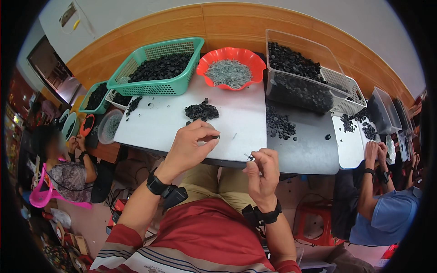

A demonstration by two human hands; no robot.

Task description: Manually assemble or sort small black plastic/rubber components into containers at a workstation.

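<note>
My left hand (193,142) is over the white tabletop, thumb and forefinger pinched on a small black round plastic part (215,137), mostly hidden by the fingers. Just past the table's front edge, my right hand (263,173) pinches another small black part (250,158) with a thin silvery metal pin in it. Whether the pin is a nail or a screw is too small to tell. One loose metal pin (234,135) lies on the table between my hands. Beyond my left hand is a pile of black round parts (201,111).
A green basket (157,86) of black parts, a red scalloped bowl (257,63) of metal pins and a clear bin (296,77) of black parts line the back. Black pieces (280,123) lie scattered at right. People sit at work left (73,177) and right (387,204).
</note>
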